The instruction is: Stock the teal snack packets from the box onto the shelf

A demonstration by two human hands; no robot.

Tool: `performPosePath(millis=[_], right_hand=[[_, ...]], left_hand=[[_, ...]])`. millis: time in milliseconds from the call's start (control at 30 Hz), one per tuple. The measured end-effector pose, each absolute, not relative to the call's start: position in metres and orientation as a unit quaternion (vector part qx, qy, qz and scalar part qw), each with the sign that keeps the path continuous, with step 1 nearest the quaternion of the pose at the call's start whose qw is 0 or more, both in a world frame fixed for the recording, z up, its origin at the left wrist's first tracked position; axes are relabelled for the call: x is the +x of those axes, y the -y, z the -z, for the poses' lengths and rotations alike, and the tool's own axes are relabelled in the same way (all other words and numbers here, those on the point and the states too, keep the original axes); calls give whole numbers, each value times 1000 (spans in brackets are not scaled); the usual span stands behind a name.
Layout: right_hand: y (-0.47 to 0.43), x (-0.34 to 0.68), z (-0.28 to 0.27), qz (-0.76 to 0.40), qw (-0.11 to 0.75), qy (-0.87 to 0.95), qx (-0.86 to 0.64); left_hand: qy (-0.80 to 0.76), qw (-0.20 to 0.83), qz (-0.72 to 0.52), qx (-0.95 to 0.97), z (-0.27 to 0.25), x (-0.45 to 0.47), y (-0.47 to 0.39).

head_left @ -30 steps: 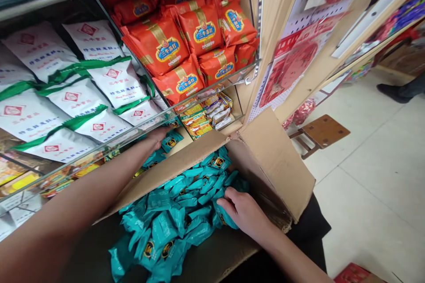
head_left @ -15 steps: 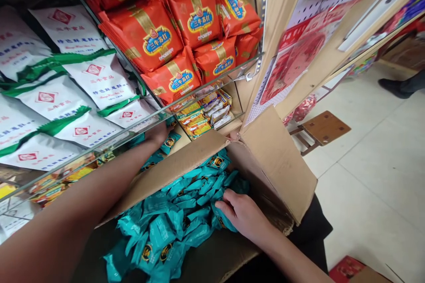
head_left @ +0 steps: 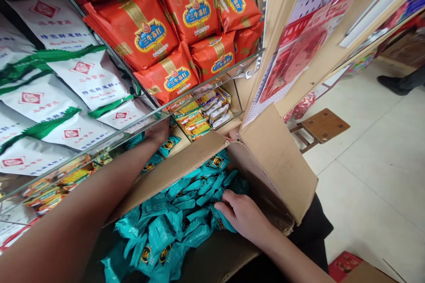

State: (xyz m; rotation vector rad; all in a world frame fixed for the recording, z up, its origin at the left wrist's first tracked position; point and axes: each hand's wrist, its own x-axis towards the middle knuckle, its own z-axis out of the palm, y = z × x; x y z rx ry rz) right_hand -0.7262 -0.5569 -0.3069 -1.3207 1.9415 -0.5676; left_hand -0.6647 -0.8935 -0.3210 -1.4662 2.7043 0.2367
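A pile of small teal wrapped packets point(head_left: 186, 216) with round black-and-gold emblems fills an open cardboard box point(head_left: 282, 163). My right hand point(head_left: 244, 214) is in the box, fingers curled and thumb bent against a teal packet point(head_left: 222, 221) at the pile's right side. Reaching over the box flap, my left hand point(head_left: 159, 130) is inside the lower shelf compartment beneath the glass edge. Its fingers are hidden. Beside that hand lie more teal packets point(head_left: 169, 145) on the shelf.
Above are red cracker packs point(head_left: 149, 31) and white-and-green bags point(head_left: 86, 75) behind a glass shelf edge point(head_left: 133, 130). Small yellow packets point(head_left: 195, 119) sit in the neighbouring compartment. To the right stand a wooden stool point(head_left: 325, 124) and a person's dark shoe point(head_left: 393, 85).
The view has shifted slightly, so the shelf goods at left appear a little further left. Both hands stay almost where they were.
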Motion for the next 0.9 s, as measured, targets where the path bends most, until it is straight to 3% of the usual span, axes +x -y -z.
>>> performPosePath(millis=[233,533,900], right_hand=[[557,-727,305,218,352,-750,-516],[558,-727,306,215,346,-746,-527],[556,-725,308,220,336,-747,-530]], left_hand=[[-893,31,52,-445,306,-650,875],[-887,160,122,-415,296,-631,854],[-885,116,145,-426,303,-628,865]])
